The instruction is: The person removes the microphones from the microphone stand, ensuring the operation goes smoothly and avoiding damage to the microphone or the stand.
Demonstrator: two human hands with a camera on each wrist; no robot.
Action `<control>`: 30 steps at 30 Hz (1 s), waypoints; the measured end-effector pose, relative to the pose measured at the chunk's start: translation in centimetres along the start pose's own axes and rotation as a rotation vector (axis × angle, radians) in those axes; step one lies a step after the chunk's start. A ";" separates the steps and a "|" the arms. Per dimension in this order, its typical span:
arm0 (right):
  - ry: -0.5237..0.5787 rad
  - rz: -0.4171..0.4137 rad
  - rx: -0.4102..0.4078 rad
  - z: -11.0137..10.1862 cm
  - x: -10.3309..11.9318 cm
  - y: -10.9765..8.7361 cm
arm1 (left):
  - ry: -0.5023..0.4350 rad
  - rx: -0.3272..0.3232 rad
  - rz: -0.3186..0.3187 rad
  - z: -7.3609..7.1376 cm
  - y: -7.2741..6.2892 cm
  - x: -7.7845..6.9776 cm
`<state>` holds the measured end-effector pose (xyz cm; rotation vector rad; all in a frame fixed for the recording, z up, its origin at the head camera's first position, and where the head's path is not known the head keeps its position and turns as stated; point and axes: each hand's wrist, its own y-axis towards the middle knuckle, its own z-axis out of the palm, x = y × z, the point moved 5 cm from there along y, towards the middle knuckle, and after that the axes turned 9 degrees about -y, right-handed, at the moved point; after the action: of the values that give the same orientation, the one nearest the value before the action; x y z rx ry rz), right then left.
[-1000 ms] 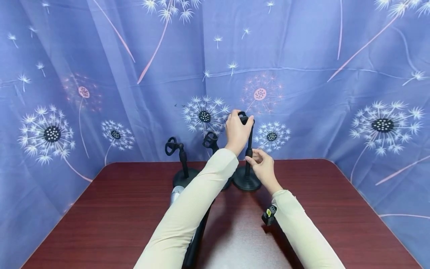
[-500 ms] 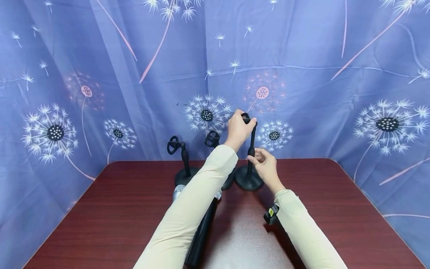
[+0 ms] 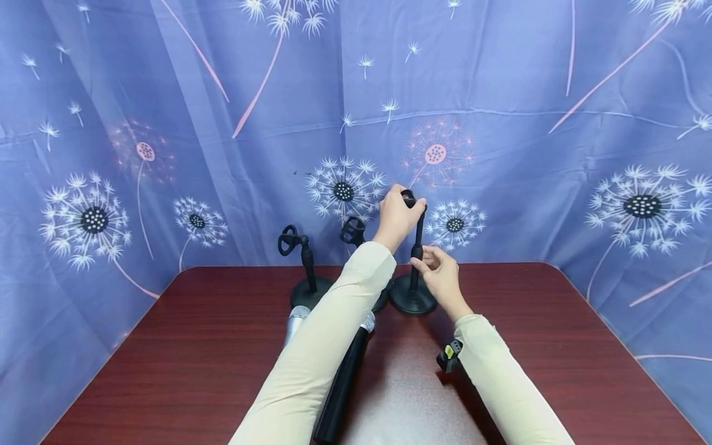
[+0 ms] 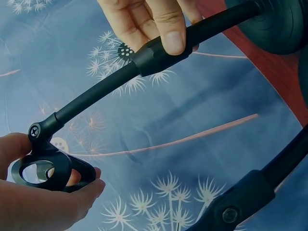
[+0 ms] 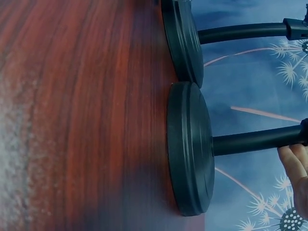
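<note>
In the head view a black desktop microphone stand (image 3: 413, 301) stands upright, the rightmost in a row. My left hand (image 3: 396, 216) grips the microphone clip (image 4: 50, 171) at its top, with thumb and fingers either side of the ring in the left wrist view. Lower down, my right hand (image 3: 442, 278) pinches the thick collar (image 4: 161, 57) midway up the pole, thumb on the near side. The right wrist view shows the round base (image 5: 190, 149) flat on the table, with right-hand fingers (image 5: 294, 166) at the pole's edge of view. The clip carries no microphone.
Two more black stands, a left one (image 3: 307, 272) and a middle one (image 3: 353, 231), stand to the left; my left sleeve partly hides them. A silver-headed black microphone (image 3: 347, 377) and a silver microphone (image 3: 296, 318) lie on the red-brown table (image 3: 183, 352). Behind hangs a blue curtain (image 3: 500, 74).
Both hands keep their hold on the same stand. My left hand and the clip sink slightly. The left sleeve shifts, uncovering more of the black microphone. The head view drifts a little.
</note>
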<state>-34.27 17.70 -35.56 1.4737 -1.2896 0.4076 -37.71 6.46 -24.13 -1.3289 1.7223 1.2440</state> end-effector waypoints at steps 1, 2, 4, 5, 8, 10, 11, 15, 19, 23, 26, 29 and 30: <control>-0.005 0.003 -0.004 0.1 -0.6 0.2 | -0.003 0.001 0.006 0.1 0.0 0.1; -0.008 0.004 -0.007 0.3 -1.2 0.3 | -0.006 0.001 0.015 0.4 -0.1 0.4; -0.022 0.019 -0.008 0.6 -2.6 0.6 | -0.003 0.006 0.030 1.0 -0.4 1.5; -0.033 0.027 -0.006 0.8 -3.2 0.7 | 0.000 0.011 0.035 1.3 -0.6 2.1; -0.060 0.035 0.006 1.0 -3.7 0.7 | 0.010 0.027 0.018 2.3 -1.3 4.3; -0.066 0.037 0.015 1.0 -3.7 0.6 | 0.007 0.040 -0.006 2.6 -1.6 5.3; -0.067 0.031 0.017 1.0 -3.7 0.7 | 0.001 0.048 -0.015 2.6 -1.7 5.5; -0.065 0.028 0.016 0.9 -3.5 1.0 | -0.016 0.056 -0.018 2.7 -1.4 5.6; -0.074 0.039 0.015 0.8 -3.4 1.1 | -0.014 0.057 -0.016 2.7 -1.3 5.5; -0.075 0.054 0.025 0.8 -3.5 1.0 | -0.016 0.068 -0.030 2.6 -1.5 5.7; -0.062 0.059 0.031 0.9 -3.6 0.9 | -0.011 0.068 -0.042 2.6 -1.6 5.9; -0.037 0.050 0.029 0.9 -3.6 0.9 | 0.022 0.050 -0.037 2.4 -1.7 5.9; -0.029 0.046 0.028 0.9 -3.5 0.9 | 0.035 0.038 -0.033 2.3 -1.7 5.9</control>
<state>-36.66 18.82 -38.26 1.4802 -1.3477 0.4385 -37.98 6.41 -30.70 -1.3584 1.7326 1.1704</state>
